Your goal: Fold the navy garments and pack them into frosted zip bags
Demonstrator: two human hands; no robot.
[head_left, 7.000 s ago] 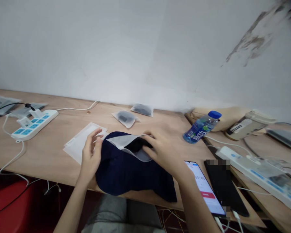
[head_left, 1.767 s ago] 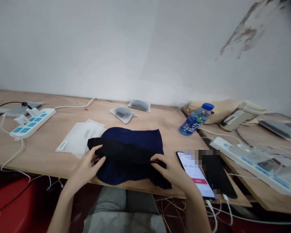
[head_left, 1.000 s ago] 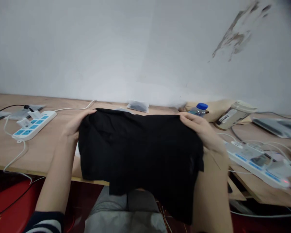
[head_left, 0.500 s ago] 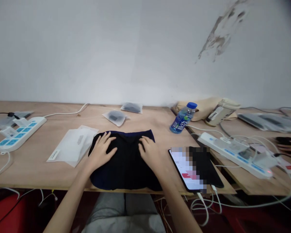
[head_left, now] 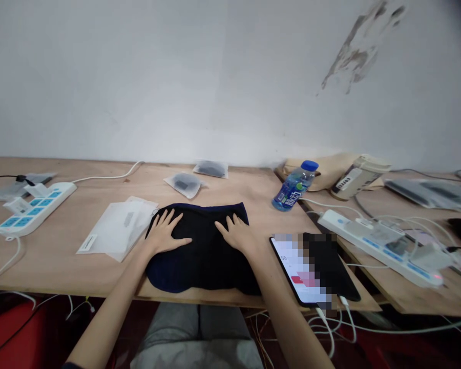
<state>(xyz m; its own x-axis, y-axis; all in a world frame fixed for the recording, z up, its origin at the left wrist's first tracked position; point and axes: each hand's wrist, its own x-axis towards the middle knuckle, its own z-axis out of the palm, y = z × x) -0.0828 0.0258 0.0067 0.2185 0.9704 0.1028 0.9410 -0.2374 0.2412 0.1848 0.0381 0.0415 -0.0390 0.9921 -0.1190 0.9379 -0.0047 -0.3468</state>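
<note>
A dark cloth, black with navy edges [head_left: 203,256], lies spread out at the front edge of the wooden table [head_left: 80,277]. On its left part my left hand [head_left: 166,233] rests flat with the fingers spread and the thumb pointing right. My right hand [head_left: 236,233] lies on the upper right part, palm down, fingers apart. Neither hand grips anything. Translucent plastic bags [head_left: 117,225] lie just left of the cloth.
Two small packets [head_left: 184,184] lie behind the cloth. To the right are a blue-capped bottle [head_left: 295,185], a phone [head_left: 299,277], a coffee cup [head_left: 357,179] and a power strip [head_left: 380,248] with cables. Another power strip [head_left: 38,207] sits at left.
The fingers of both hands have straightened and spread flatter on the cloth. The cloth's front edge now sits slightly farther from me. The other person's hand at the far right has gone from view.
</note>
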